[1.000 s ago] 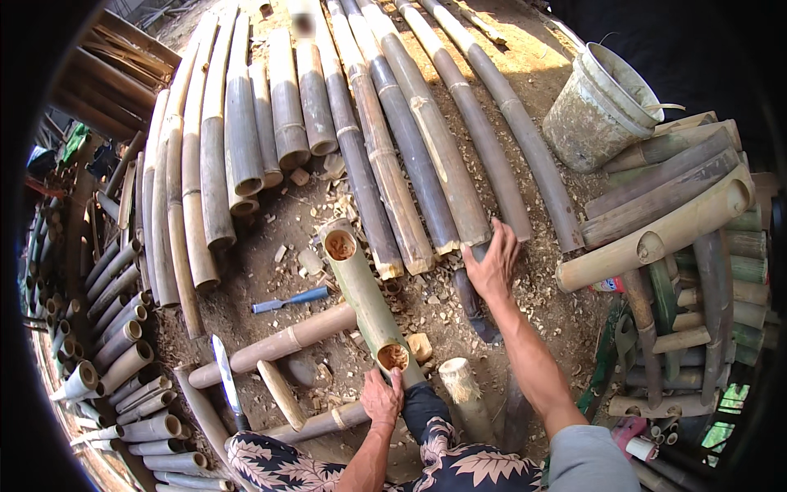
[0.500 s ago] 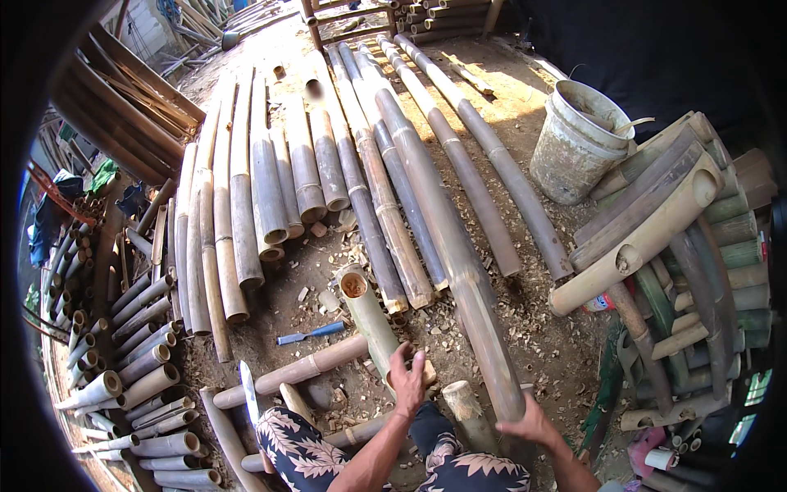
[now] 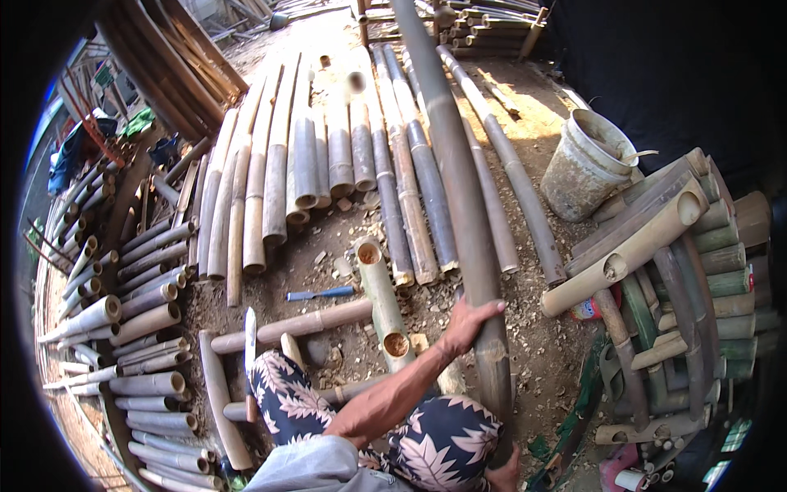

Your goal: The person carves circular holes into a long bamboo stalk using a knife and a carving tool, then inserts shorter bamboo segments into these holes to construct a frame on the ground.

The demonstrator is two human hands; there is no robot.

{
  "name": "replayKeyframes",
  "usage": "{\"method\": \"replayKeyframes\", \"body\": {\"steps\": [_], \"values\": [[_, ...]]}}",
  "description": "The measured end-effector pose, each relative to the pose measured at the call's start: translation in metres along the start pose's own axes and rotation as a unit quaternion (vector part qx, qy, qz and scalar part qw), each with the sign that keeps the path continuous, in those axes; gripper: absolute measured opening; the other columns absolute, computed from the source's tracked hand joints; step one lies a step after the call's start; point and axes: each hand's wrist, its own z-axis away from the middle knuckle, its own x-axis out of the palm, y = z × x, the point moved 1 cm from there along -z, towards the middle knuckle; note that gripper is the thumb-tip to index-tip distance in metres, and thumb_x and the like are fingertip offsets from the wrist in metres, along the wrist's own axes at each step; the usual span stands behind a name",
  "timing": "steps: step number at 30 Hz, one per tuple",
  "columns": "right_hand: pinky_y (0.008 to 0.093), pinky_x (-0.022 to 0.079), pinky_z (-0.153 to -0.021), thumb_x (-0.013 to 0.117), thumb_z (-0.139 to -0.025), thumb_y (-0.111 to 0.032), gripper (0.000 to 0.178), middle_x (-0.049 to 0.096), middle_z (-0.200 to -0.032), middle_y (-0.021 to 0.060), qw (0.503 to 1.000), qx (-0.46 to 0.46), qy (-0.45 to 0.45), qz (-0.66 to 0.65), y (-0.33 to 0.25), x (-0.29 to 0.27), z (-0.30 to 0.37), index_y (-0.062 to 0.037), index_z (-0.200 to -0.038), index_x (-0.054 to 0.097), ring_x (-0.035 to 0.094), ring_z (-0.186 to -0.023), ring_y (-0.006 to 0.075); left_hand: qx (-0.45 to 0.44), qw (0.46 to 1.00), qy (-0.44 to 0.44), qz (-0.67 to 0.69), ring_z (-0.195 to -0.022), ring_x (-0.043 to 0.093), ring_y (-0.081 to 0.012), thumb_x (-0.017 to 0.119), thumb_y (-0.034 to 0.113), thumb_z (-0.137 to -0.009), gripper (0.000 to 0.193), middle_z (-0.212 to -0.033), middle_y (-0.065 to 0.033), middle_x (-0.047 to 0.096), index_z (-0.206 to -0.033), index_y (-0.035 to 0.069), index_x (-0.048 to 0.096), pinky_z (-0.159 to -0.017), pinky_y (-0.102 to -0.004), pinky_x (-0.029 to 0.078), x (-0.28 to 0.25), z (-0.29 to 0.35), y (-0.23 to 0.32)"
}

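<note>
A long brown bamboo pole (image 3: 464, 189) rises steeply in front of me, its far end leaving the top of the view. My left hand (image 3: 474, 321) reaches across and is closed around its side, thumb lying over the near face. Low down, my right hand (image 3: 507, 474) grips the pole near its bottom end, with part of the fingers hidden behind it. Just left of the pole lies a pale bamboo piece (image 3: 384, 303) with two round holes cut in it, resting across a bamboo crosspiece (image 3: 320, 320). A blue-handled chisel (image 3: 324, 293) rests on the ground beyond.
Rows of bamboo poles (image 3: 270, 164) cover the ground ahead. Cut bamboo is stacked at the left (image 3: 156, 381), and more bamboo pieces (image 3: 627, 250) pile up at the right beside a dirty white bucket (image 3: 582, 168). A light blade (image 3: 250, 353) stands by my knee. Wood chips litter the soil.
The bamboo pole has been lifted and tilted up more steeply. My left hand has moved from the holed bamboo piece to the pole; my right hand has shifted lower and nearer me.
</note>
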Motion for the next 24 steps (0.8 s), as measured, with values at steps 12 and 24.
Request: {"method": "replayKeyframes", "body": {"steps": [12, 24], "values": [[0.0381, 0.050, -0.093, 0.085, -0.071, -0.020, 0.065, 0.065, -0.119, 0.0168, 0.843, -0.210, -0.494, 0.014, -0.202, 0.170, -0.237, -0.0035, -0.128, 0.057, 0.063, -0.113, 0.0272, 0.332, 0.882, 0.082, -0.324, -0.093, 0.068, -0.0309, 0.084, 0.034, -0.058, 0.083, -0.104, -0.0227, 0.066, -0.122, -0.007, 0.050, -0.084, -0.0392, 0.054, -0.035, 0.087, 0.249], [0.0434, 0.027, -0.117, 0.075, -0.081, -0.050, 0.080, 0.048, -0.146, 0.0142, 0.839, -0.317, -0.432, 0.098, -0.220, 0.202, -0.255, -0.0107, -0.144, 0.045, 0.040, -0.138, 0.0270, 0.386, 0.855, 0.033, -0.345, -0.098, 0.068, -0.0262, 0.086, 0.032, -0.057, 0.082, -0.109, -0.0187, 0.067, -0.124, -0.002, 0.051, -0.084, -0.0376, 0.054, -0.035, 0.119, 0.224]]}}
